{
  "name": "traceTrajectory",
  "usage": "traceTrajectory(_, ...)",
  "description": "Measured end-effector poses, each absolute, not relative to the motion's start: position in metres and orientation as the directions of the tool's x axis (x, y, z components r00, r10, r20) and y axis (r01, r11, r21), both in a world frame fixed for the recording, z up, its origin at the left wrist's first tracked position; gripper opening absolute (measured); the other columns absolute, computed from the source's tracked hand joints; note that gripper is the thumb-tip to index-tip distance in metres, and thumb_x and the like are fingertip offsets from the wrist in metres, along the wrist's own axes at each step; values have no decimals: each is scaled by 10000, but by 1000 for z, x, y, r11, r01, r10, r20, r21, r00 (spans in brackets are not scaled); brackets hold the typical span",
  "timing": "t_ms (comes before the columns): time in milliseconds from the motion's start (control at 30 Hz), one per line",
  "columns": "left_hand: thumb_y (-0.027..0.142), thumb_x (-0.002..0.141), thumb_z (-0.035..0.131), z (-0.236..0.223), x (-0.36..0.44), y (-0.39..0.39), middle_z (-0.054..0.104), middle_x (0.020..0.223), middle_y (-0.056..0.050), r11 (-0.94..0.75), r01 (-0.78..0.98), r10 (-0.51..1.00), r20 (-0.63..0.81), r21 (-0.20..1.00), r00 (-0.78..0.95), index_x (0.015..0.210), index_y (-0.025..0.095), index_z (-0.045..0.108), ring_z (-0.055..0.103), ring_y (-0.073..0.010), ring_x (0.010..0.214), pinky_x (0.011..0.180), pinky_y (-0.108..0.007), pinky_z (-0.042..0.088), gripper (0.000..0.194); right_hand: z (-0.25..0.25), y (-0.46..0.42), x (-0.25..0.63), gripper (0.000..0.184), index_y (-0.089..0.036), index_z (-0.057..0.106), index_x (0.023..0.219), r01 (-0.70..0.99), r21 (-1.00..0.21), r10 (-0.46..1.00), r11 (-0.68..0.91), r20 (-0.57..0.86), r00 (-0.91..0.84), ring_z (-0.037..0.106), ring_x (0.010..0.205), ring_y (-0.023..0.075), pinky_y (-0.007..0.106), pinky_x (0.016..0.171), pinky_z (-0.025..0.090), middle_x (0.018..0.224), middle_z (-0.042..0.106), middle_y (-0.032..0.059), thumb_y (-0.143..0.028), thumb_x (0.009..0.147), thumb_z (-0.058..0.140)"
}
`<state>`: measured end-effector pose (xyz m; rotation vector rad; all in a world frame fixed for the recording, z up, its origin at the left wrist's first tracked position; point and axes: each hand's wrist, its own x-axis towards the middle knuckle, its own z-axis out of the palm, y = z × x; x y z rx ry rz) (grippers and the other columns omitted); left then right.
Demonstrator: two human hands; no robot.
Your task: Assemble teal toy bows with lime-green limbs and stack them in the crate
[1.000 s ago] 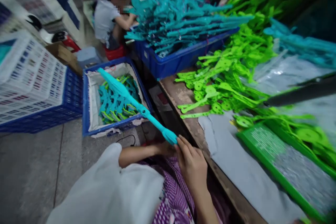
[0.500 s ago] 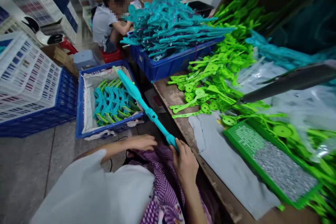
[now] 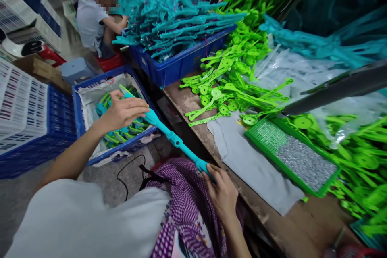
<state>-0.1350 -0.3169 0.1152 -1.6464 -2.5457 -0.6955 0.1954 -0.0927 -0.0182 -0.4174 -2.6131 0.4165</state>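
A long turquoise plastic part, with a bright green strip showing at its far end, stretches diagonally in front of me. My left hand is closed around its wide far end, thumb and fingers on either side. The near end sits between the thumb and fingers of my right hand, over the purple checked apron. Below and behind my left hand stands a blue crate with a pale lining, where turquoise and green parts lie in rows, partly hidden by the hand.
On the bench are a blue bin heaped with turquoise parts, loose green parts, and a green tray of small metal pieces. A dark pole crosses the right. Stacked crates stand left; a person sits beyond.
My left hand has risen from near my lap and taken hold of the turquoise part's far end. My right hand keeps the near end. The camera view has shifted rightward.
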Motion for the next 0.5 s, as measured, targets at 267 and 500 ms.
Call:
traceTrajectory(267, 477, 842, 627, 67, -133, -328, 609, 1232, -84, 497, 580, 285, 510, 645, -812, 1166, 214, 599, 486, -268, 1256, 1106, -492, 243, 418, 14, -106, 150, 238, -190, 661, 1044, 238, -404, 395, 883, 369, -841, 650, 860, 158, 253, 724, 481, 1008, 705, 70, -344, 920, 528)
traceTrajectory(500, 426, 580, 823, -78, 4, -286, 542, 1293, -151, 181, -12, 421, -89, 983, -903, 1349, 234, 343, 542, -340, 1179, 987, -493, 445, 927, 52, -153, 33, 340, -221, 625, 1073, 173, -788, 395, 591, 95, -914, 624, 913, 182, 287, 765, 465, 1026, 690, 42, -466, 930, 438)
